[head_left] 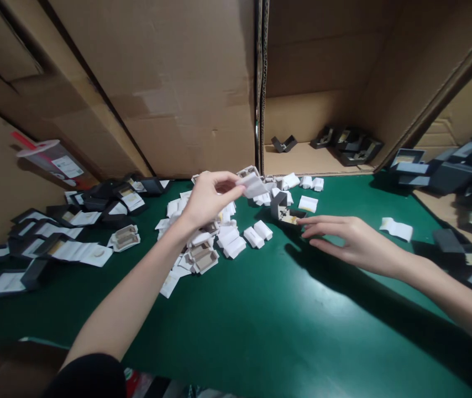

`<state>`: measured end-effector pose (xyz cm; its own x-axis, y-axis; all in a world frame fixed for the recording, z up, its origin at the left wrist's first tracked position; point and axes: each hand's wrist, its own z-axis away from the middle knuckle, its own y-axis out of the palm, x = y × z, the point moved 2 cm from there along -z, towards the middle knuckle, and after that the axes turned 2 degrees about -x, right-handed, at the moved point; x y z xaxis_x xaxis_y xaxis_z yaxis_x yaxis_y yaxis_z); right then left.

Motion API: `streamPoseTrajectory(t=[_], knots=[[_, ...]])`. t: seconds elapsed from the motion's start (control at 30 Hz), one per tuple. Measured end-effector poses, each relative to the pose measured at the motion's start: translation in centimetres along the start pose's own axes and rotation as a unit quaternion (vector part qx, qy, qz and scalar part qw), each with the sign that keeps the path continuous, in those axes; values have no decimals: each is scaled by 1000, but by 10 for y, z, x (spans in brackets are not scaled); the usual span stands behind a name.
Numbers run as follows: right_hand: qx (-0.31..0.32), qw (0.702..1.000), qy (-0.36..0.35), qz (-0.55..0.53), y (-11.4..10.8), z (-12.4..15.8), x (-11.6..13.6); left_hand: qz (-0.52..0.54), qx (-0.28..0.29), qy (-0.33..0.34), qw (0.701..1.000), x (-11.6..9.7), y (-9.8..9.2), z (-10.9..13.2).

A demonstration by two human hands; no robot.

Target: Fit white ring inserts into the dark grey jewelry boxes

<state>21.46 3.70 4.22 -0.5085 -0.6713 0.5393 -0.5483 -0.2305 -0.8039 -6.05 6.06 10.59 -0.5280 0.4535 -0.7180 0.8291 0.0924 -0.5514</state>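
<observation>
My left hand (213,196) is closed in a pinch on a white padded insert (252,185), raised over a heap of similar white inserts (230,240). Several inserts in the heap lie with their tan undersides up. To the right, my right hand (341,237) has its fingers stretched out, the thumb apart from them. Its fingertips reach the near edge of a small black hinged box (279,207), which stands with its lid raised. Inside that box, a pale yellowish lining shows. One loose white insert (308,204) lies just behind it.
Open black boxes (74,218) with white inserts crowd the left side, near a pink cup (57,160) with a red straw. More black boxes (455,168) are piled at right. A cardboard carton (310,160) holding several boxes stands behind the green table (252,309).
</observation>
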Motion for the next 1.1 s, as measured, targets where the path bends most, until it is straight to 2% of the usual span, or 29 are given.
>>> streamPoseTrajectory(t=[0.1,0.2,0.27,0.43,0.53,0.7,0.8,0.93,1.1], knots=[[-21,992,82,-91,-8,-1,5,35,42,70,996,-15,19,10],[8,964,142,-224,-7,0,11,76,130,182,972,-26,38,23],[40,942,154,-297,0,0,16,89,155,227,957,-29,49,30],[100,912,130,-377,23,3,33,105,135,267,948,-29,66,43],[104,903,132,-395,31,5,37,100,114,273,950,-28,71,48],[30,914,164,-369,22,4,31,71,53,250,964,-20,77,49],[-21,915,175,-362,14,1,26,10,44,220,974,-10,80,49],[-82,922,175,-335,3,1,18,-104,79,213,968,-1,87,53],[-156,924,166,-306,-13,1,9,-197,169,246,934,9,98,61]])
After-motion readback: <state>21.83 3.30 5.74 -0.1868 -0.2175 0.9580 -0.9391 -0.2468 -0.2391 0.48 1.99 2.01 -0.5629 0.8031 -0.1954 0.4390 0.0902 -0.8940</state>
